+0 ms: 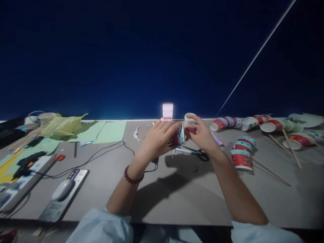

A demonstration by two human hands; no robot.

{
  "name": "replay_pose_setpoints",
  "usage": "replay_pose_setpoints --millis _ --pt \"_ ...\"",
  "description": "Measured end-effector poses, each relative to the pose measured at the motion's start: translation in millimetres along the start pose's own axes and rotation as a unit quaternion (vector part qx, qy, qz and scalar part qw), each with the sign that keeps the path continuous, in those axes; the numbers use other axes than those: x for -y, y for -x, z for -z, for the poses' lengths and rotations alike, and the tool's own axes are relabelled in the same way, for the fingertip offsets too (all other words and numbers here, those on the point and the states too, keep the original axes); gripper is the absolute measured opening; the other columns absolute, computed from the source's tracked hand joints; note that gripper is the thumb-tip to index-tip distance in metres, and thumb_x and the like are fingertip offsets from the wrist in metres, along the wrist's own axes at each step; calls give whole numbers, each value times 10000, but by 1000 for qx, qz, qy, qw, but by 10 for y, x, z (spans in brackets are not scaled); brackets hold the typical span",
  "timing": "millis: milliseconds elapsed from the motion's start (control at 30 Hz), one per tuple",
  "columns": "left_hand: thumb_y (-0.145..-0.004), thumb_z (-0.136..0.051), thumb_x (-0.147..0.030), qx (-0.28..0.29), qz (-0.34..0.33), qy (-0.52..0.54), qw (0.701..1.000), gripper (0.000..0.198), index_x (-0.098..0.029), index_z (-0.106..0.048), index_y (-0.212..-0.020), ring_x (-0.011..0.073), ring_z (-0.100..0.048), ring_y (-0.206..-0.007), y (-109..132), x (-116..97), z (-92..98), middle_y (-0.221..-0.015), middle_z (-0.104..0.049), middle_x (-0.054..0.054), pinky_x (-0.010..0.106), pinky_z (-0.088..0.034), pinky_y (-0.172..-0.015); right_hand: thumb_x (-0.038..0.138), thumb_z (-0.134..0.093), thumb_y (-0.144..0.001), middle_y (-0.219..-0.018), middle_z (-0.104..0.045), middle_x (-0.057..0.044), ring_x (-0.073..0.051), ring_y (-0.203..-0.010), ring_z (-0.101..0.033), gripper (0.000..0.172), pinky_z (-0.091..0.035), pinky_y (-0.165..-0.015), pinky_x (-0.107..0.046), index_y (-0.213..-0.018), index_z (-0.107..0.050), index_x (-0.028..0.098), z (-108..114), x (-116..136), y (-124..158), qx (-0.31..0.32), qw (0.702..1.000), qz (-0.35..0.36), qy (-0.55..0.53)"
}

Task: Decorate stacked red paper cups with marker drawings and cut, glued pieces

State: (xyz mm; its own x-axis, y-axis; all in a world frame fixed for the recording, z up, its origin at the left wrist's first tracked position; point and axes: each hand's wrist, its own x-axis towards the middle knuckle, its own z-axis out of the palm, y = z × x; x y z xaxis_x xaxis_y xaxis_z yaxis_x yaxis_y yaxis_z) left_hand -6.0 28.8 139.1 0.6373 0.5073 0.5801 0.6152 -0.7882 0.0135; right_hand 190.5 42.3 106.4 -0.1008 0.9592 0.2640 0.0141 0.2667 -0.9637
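Note:
In the middle of the view my left hand (160, 138) wraps round a patterned paper cup (180, 136) lying on its side, its rim toward the right. My right hand (201, 135) is at the cup's rim, its fingers closed on a small dark-red piece (191, 129) whose kind I cannot make out. Just behind that hand stands a plain white cup (189, 118). Below the hands lie black-handled scissors (201, 154) and a white-and-blue pen (186, 151) on the table.
Stacked paper cups (243, 153) with wooden sticks lie at the right. A lit phone (167, 111) stands at the back. On the left are green paper (111, 131), a power strip (32, 179), black cables and another phone (63, 199) bearing a white case. A dark wall rises behind.

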Motion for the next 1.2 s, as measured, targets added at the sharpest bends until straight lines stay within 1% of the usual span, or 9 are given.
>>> replay_pose_setpoints --millis 267,367,500,700,800,967,1067,1167,1200 --pt "-809 -623 -333 9 -3 1 1000 547 -165 -419 -1288 268 -539 -1108 -5 -18 20 -1232 -582 118 396 -440 -927 267 -747 -675 -770 -612 17 -123 -549 -562 564 -488 -532 -267 -1161 -463 271 -27 14 8 3 1000 -4 -16" --pt "-803 -627 -324 8 -4 -1 1000 553 -167 -417 -1290 262 -542 -1100 -9 -18 14 -1223 -585 121 395 -446 -912 308 -762 -664 -786 -620 17 -118 -572 -569 586 -480 -547 -253 -1161 -453 266 -36 16 11 4 1000 -2 -23" --pt "-795 -633 -321 8 -10 0 1000 561 -167 -418 -1290 263 -547 -1084 -12 -16 8 -1206 -592 125 395 -452 -890 333 -773 -652 -795 -621 14 -121 -607 -583 609 -480 -579 -252 -1163 -449 263 -32 25 13 1 1000 -4 -11" --pt "-810 -620 -334 9 -6 13 1000 566 -180 -403 -1310 273 -543 -1104 -5 -14 -5 -1222 -581 133 407 -450 -894 338 -762 -663 -780 -614 13 -132 -616 -584 574 -482 -601 -270 -1143 -457 260 -37 69 36 -16 1000 4 10" --pt "-811 -625 -352 11 -3 31 999 582 -181 -395 -1317 274 -532 -1130 -4 -14 -8 -1241 -571 133 414 -443 -926 311 -755 -667 -766 -606 20 -130 -597 -572 553 -475 -593 -272 -1135 -465 263 -37 74 39 -19 1000 4 18" --pt "-776 -659 -436 28 20 112 993 716 -200 -341 -1372 289 -466 -1232 2 29 76 -1355 -484 148 444 -421 -998 310 -767 -632 -762 -616 22 -127 -608 -577 559 -463 -590 -262 -1097 -463 249 21 59 -5 -19 1000 -16 -12" --pt "-762 -674 -397 49 71 193 977 757 -229 -305 -1401 294 -487 -1215 50 138 140 -1375 -458 151 446 -457 -966 332 -786 -599 -734 -612 37 -135 -614 -584 593 -460 -574 -260 -1074 -439 255 73 59 -40 -18 999 -37 -33" --pt "-815 -615 -344 99 119 330 931 735 -251 -231 -1434 255 -584 -1092 135 297 156 -1327 -497 159 390 -531 -851 339 -804 -572 -696 -602 53 -143 -613 -589 608 -473 -572 -268 -1050 -437 261 96 52 -68 -10 997 -63 -46" --pt "-827 -602 -338 117 125 364 915 710 -258 -241 -1432 251 -587 -1092 163 349 150 -1319 -506 158 384 -533 -849 334 -809 -564 -684 -597 56 -144 -615 -591 600 -480 -576 -271 -1037 -447 259 96 45 -75 -11 996 -70 -49"
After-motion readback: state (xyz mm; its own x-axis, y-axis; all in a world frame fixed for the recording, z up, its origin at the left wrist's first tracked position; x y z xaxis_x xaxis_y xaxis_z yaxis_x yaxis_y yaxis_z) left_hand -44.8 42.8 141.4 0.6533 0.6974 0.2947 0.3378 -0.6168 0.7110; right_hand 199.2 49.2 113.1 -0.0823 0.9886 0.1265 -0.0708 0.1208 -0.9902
